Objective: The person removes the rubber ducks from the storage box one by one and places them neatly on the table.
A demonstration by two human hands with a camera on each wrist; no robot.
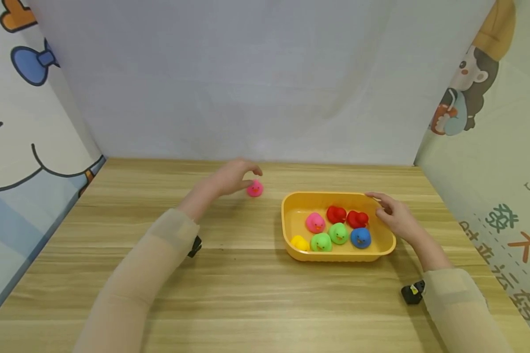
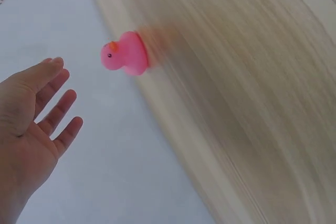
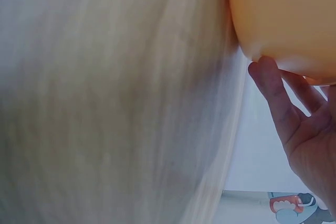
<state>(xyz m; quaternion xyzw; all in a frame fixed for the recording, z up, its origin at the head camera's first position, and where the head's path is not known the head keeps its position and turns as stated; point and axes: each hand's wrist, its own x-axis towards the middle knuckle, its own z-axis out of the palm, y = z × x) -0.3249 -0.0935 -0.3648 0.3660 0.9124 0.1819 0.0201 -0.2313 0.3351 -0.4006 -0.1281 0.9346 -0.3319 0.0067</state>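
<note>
On the wooden table near its back edge sits a pink rubber duck (image 1: 254, 189), also plain in the left wrist view (image 2: 125, 54). My left hand (image 1: 236, 177) hovers beside it with fingers apart; a gap shows between that hand (image 2: 34, 114) and the duck in the left wrist view. My right hand (image 1: 395, 218) holds the right end of a yellow plastic basket (image 1: 335, 256), thumb over the rim, and its fingers (image 3: 270, 77) lie against the outer wall. Inside the basket are several rubber ducks: a pink one (image 1: 315, 223), a blue one (image 1: 360, 238), a yellow one (image 1: 299, 243), plus red and green ones.
A pale cloth wall (image 1: 265, 88) rises behind the table's back edge. Printed sheets with cartoon figures stand at the left (image 1: 35, 137) and right (image 1: 490, 162). Black wrist devices (image 1: 412, 292) sit under both forearms.
</note>
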